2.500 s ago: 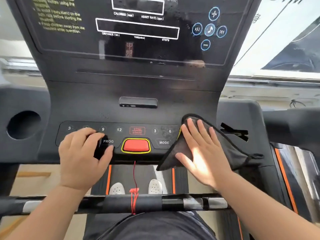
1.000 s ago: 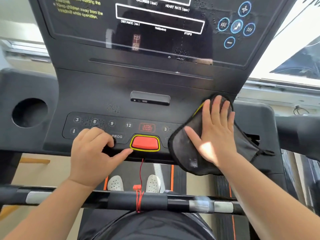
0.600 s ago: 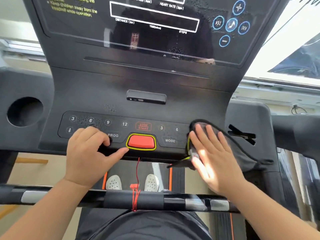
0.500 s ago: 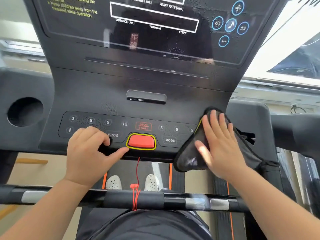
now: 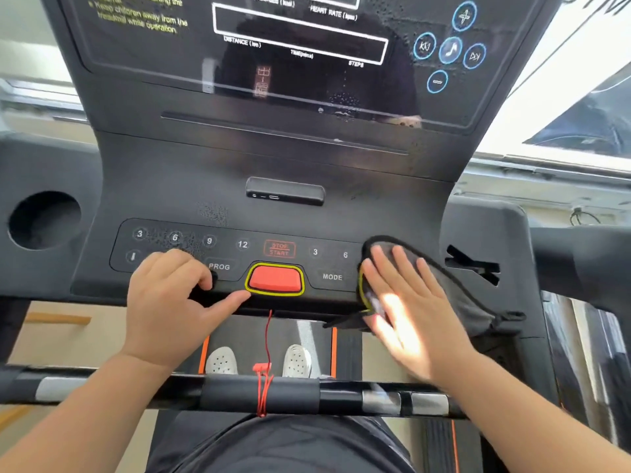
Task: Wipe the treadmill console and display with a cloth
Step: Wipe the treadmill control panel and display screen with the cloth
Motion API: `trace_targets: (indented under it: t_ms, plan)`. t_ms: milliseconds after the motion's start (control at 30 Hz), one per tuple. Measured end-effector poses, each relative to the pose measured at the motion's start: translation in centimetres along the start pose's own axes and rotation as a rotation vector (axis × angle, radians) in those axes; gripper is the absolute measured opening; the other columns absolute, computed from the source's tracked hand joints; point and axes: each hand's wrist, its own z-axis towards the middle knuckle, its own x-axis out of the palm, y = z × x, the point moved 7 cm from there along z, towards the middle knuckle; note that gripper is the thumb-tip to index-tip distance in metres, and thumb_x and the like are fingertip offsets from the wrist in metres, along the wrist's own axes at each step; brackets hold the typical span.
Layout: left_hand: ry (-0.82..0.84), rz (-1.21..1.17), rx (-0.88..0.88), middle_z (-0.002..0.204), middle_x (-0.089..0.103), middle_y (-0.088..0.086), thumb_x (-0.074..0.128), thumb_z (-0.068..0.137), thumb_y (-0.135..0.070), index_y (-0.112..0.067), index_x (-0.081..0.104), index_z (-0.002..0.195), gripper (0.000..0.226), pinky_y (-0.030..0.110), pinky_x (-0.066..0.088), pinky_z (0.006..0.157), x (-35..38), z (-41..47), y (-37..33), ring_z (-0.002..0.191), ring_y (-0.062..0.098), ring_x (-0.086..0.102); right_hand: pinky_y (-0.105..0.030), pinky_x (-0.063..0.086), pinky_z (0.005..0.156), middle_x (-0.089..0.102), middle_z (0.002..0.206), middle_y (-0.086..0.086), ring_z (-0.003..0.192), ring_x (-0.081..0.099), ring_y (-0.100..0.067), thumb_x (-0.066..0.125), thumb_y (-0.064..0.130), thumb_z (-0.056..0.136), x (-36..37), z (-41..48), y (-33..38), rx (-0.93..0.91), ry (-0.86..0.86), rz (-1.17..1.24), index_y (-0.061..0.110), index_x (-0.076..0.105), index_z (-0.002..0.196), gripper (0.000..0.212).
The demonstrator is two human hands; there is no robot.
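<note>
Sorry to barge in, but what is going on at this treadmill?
A person is wiping the treadmill console. The right hand presses a dark cloth flat against the right end of the button panel, beside MODE. The left hand grips the treadmill console's front edge near PROG, fingers curled. Droplets show on the display above and around the left number buttons.

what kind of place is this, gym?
Likely a gym or a home workout room; the view cannot settle which. The treadmill console carries a DISTANCE/TIME/STEPS display and a red stop button with a safety cord, the running belt lies below, and a bright window stands behind.
</note>
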Motion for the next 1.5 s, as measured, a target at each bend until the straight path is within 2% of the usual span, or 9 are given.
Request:
trace_targets:
  t_ms: [100,233,400,533,800,967,1133,1300,1500]
  plan:
    - [-0.011,-0.009,0.010,0.069,0.052,0.002,0.076,0.071,-0.059,-0.009,0.054,0.062,0.055,0.037,0.039,0.069,-0.1,0.0,0.0,0.065,0.027,0.048,-0.050,-0.001,0.128,-0.008,0.173,-0.002,0.159,-0.012,-0.026,0.021,0.068,0.096,-0.3,1.8,-3.7,0.214,0.015,0.091,0.020,0.008,0.165,0.084]
    - [-0.027,-0.010,0.012,0.068,0.052,0.001,0.077,0.070,-0.057,-0.009,0.054,0.062,0.054,0.032,0.036,0.070,-0.2,0.0,-0.1,0.065,0.026,0.048,-0.057,-0.002,0.126,-0.015,0.171,-0.015,0.157,-0.013,-0.040,0.018,0.075,0.093,-2.1,6.7,-3.3,0.411,-0.040,0.109,0.013,-0.005,0.163,0.097]
    - [-0.018,-0.006,0.007,0.068,0.052,0.001,0.081,0.068,-0.055,-0.011,0.054,0.062,0.053,0.034,0.037,0.069,0.0,0.0,0.1,0.064,0.027,0.048,-0.058,0.007,0.127,0.002,0.174,-0.005,0.159,-0.002,-0.035,0.020,0.061,0.099,-2.2,7.2,2.8,0.133,-0.038,0.053,0.017,0.010,0.165,0.080]
    - [-0.025,-0.015,0.013,0.068,0.051,0.000,0.082,0.067,-0.054,-0.011,0.053,0.062,0.052,0.036,0.037,0.065,-0.1,0.1,0.0,0.064,0.025,0.046,-0.056,0.019,0.126,0.017,0.171,0.003,0.159,0.012,-0.029,0.033,0.054,0.099,-0.8,2.7,2.2,-0.039,-0.030,0.036,0.022,0.027,0.162,0.070]
    - [-0.022,-0.023,0.010,0.069,0.052,0.001,0.083,0.066,-0.055,-0.011,0.053,0.063,0.053,0.033,0.036,0.066,-0.1,0.0,0.1,0.065,0.023,0.045,-0.059,0.002,0.126,-0.010,0.172,-0.012,0.157,-0.008,-0.040,0.016,0.072,0.092,-1.9,6.2,-2.6,0.423,-0.056,0.129,0.013,0.000,0.164,0.094]
    - [-0.017,-0.013,0.014,0.068,0.051,0.001,0.082,0.067,-0.055,-0.011,0.052,0.062,0.053,0.034,0.036,0.065,-0.2,0.1,-0.1,0.064,0.025,0.044,-0.057,-0.002,0.126,-0.009,0.173,-0.007,0.158,-0.010,-0.036,0.019,0.065,0.096,-2.4,9.1,4.2,0.223,-0.055,0.106,0.015,0.000,0.164,0.086]
    - [0.013,0.008,-0.003,0.069,0.051,0.000,0.078,0.069,-0.058,-0.012,0.052,0.064,0.053,0.034,0.037,0.066,-0.2,0.2,-0.2,0.065,0.025,0.045,-0.055,0.015,0.127,0.013,0.172,0.000,0.159,0.009,-0.027,0.031,0.052,0.099,-1.2,4.4,4.7,0.026,-0.101,0.096,0.018,0.024,0.163,0.073]
    - [0.083,0.029,-0.014,0.073,0.052,0.000,0.074,0.075,-0.055,-0.012,0.055,0.068,0.048,0.035,0.041,0.070,-0.5,0.3,-0.2,0.069,0.025,0.047,-0.053,0.010,0.127,0.013,0.172,-0.011,0.159,0.010,-0.031,0.026,0.059,0.098,-0.5,3.3,-0.5,0.239,-0.116,0.074,0.010,0.024,0.162,0.081]
    - [0.019,0.059,0.022,0.075,0.059,0.006,0.073,0.080,-0.035,-0.005,0.062,0.070,0.033,0.038,0.044,0.072,-3.7,-0.2,1.7,0.070,0.031,0.054,-0.058,0.007,0.126,0.005,0.172,-0.016,0.159,0.002,-0.036,0.013,0.067,0.097,-1.4,5.3,2.2,0.384,-0.115,0.113,0.008,0.011,0.163,0.089]
